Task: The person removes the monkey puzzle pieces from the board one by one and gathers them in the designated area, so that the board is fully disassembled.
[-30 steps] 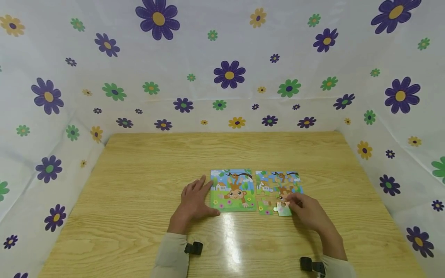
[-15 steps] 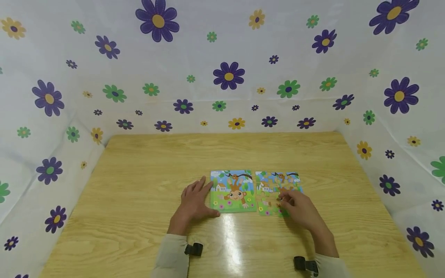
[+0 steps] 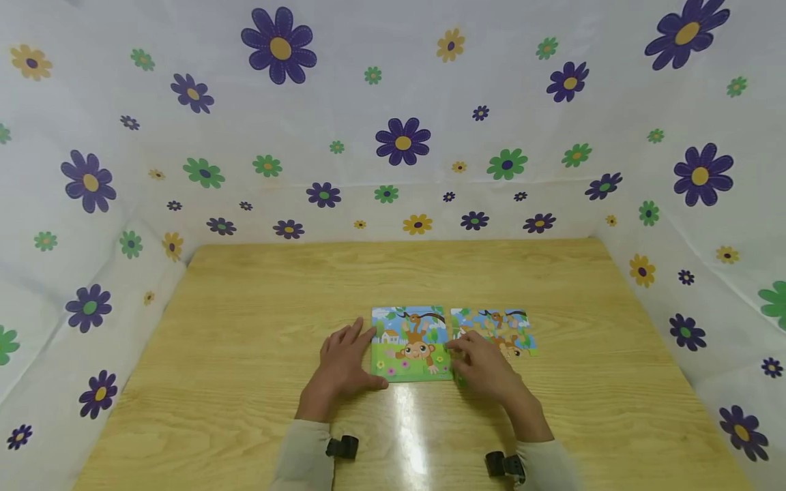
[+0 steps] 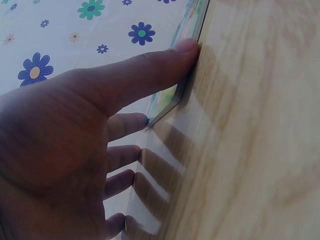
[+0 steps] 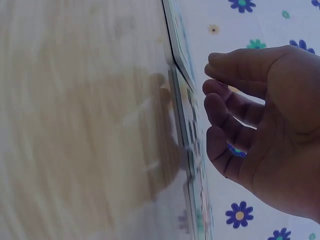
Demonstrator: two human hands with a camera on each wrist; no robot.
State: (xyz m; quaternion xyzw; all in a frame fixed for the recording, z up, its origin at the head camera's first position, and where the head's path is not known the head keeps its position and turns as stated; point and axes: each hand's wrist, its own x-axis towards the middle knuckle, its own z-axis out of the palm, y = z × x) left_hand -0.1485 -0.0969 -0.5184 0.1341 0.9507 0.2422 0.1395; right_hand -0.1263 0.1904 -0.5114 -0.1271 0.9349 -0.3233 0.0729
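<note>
A square picture puzzle (image 3: 408,344) showing a monkey hanging from a branch lies flat on the table. My left hand (image 3: 340,365) is spread along its left side, the thumb at the lower left corner; in the left wrist view the thumb (image 4: 150,72) reaches across its edge. To its right lies a second matching monkey picture made of jigsaw pieces (image 3: 512,334), with gaps between them. My right hand (image 3: 488,372) is over the left part of these pieces, its fingertips beside the puzzle's right edge. In the right wrist view its fingers (image 5: 217,107) are loosely bent with nothing between them. The hand hides the lower pieces.
The wood-grain table (image 3: 276,286) shines with a light reflection in front of the puzzle. A white cloth (image 3: 344,102) with purple, green and yellow flowers surrounds the table at the back and both sides. Black straps with small cameras (image 3: 344,447) sit at both wrists.
My right hand pinched a jigsaw piece at the lower right of the loose picture, lowered it there, then let go and moved left to the puzzle's edge. The left hand stays put.
</note>
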